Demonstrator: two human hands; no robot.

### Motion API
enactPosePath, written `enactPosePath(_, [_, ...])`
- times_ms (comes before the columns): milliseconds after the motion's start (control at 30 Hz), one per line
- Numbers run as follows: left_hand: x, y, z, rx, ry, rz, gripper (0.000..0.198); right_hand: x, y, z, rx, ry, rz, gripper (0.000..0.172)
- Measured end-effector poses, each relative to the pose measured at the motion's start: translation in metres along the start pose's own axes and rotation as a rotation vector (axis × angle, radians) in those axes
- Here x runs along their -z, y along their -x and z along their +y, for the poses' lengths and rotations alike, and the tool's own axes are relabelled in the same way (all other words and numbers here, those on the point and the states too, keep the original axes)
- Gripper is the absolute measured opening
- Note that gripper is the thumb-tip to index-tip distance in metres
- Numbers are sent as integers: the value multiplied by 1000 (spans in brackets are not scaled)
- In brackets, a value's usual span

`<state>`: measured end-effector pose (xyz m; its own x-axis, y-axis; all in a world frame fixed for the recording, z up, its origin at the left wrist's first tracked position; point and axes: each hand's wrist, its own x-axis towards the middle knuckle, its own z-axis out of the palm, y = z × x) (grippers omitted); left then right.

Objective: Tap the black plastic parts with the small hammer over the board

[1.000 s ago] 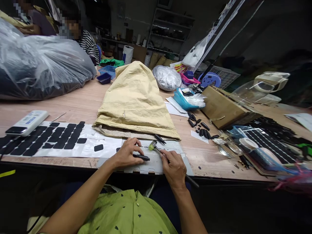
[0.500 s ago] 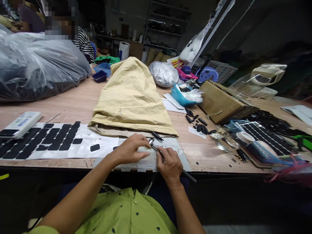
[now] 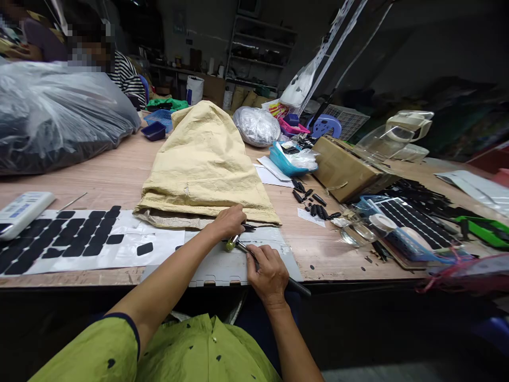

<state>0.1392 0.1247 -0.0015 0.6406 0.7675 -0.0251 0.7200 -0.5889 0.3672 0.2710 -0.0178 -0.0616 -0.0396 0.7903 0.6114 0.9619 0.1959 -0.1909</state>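
Note:
My right hand (image 3: 269,273) is wrapped around the dark handle of a small hammer (image 3: 241,245) with a metal head and a yellowish end. The hammer head hangs over a grey board (image 3: 217,265) at the table's front edge. Just beyond it, my left hand (image 3: 229,221) reaches down with curled fingers at a slim black part (image 3: 249,227). This part lies by the hem of a yellow cloth sack (image 3: 202,159), and my fingers partly cover it. To the left, a white sheet (image 3: 159,236) carries rows of black rounded pieces.
Several loose black parts (image 3: 318,211) lie right of the sack, before a brown box (image 3: 345,170). A blue tray (image 3: 288,162) holds plastic bags. A big plastic bag (image 3: 63,116) fills the left side; a person in striped sleeves (image 3: 129,77) sits behind it.
My left hand has moved from beside the hammer head forward to the slim black part, its fingers now curled down. My right hand keeps the hammer in about the same place. The view has shifted slightly.

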Motion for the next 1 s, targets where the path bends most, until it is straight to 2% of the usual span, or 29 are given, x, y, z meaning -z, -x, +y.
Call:
enactPosePath(100, [9,19,-9,27,78,41,15,1,1,0,13,-20,-3,18])
enactPosePath(233, [17,65,-25,102,262,207,17,2,0,1,10,-37,-15,18])
enactPosePath(300, [14,88,-31,108,305,249,16,2,-1,4,18,-53,-30,19])
enactPosePath(400, [-2,111,-34,129,299,241,14,5,-5,13,13,-106,-46,22])
enactPosePath(533, [-21,116,-31,153,273,223,12,14,-14,18,-68,-292,-16,22])
enactPosePath(700, [-24,111,-30,174,291,232,13,31,-21,-1,-48,-515,-84,24])
enactPosePath(833, [-23,111,-33,159,297,242,14,34,-18,-17,-15,-529,-118,25])
enactPosePath(1000, [-26,111,-33,171,303,248,14,27,-12,-17,-11,-402,-161,25])
